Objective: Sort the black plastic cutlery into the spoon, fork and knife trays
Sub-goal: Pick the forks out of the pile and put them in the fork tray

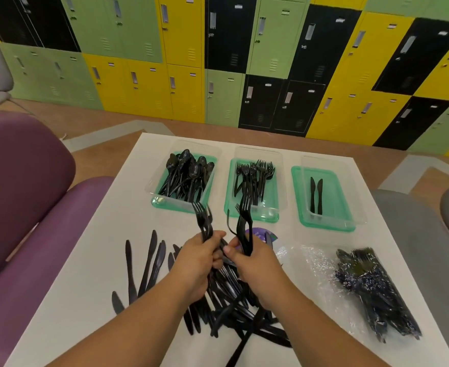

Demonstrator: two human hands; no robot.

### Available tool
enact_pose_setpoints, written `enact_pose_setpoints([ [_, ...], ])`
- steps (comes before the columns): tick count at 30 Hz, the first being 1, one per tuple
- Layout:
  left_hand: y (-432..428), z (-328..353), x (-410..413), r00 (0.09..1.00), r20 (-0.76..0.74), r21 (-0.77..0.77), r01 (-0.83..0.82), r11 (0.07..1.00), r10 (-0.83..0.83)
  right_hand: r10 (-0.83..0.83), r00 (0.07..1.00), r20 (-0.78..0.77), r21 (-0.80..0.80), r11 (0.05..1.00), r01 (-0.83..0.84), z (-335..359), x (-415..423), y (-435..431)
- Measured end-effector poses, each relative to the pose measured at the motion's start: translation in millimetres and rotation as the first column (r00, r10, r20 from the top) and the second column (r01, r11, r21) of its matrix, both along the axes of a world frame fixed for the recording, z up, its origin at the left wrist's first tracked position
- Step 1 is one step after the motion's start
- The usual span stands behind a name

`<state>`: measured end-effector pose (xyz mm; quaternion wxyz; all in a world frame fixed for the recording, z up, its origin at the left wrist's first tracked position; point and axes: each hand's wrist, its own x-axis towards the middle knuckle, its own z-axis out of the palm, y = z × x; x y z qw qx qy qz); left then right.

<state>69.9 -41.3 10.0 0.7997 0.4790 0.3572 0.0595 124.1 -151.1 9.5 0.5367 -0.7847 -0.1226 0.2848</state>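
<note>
My left hand (197,263) grips a small bunch of black forks (203,221), tines up. My right hand (255,263) holds another bunch of forks (244,221) upright, just in front of the middle tray. Under both hands a loose pile of black cutlery (234,295), mostly knives, spreads over the white table (85,300). At the back stand three clear trays on green lids: the spoon tray (162,201) on the left, the fork tray (271,205) in the middle, the knife tray (334,207) on the right with two knives.
A clear plastic bag (372,290) of more black cutlery lies at the right of the table. A purple round label (258,233) lies behind my right hand. Purple seats (24,197) stand left, a grey seat (417,234) right, lockers behind.
</note>
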Motion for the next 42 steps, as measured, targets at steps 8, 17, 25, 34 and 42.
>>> enact_pose_setpoints([
  [8,-5,5,11,0.995,-0.086,0.034,0.047,0.998,-0.044,0.022,0.999,-0.024,-0.013,1.000,-0.022,5,0,8],
  [17,17,9,35,0.944,-0.065,-0.061,0.319,0.946,-0.322,0.121,0.969,-0.216,-0.007,0.992,-0.125,17,32,25],
  [25,63,0,27,0.964,-0.090,0.133,0.262,0.956,-0.251,-0.067,0.996,0.056,-0.238,0.968,0.079,36,148,54],
  [34,111,-23,-11,0.983,-0.176,0.241,0.095,0.966,-0.053,-0.142,0.990,0.003,-0.313,0.940,0.136,-13,199,93],
  [42,107,-36,-20,0.979,-0.204,0.209,0.073,0.975,-0.029,-0.130,0.979,0.159,-0.461,0.867,0.190,-40,211,89],
])
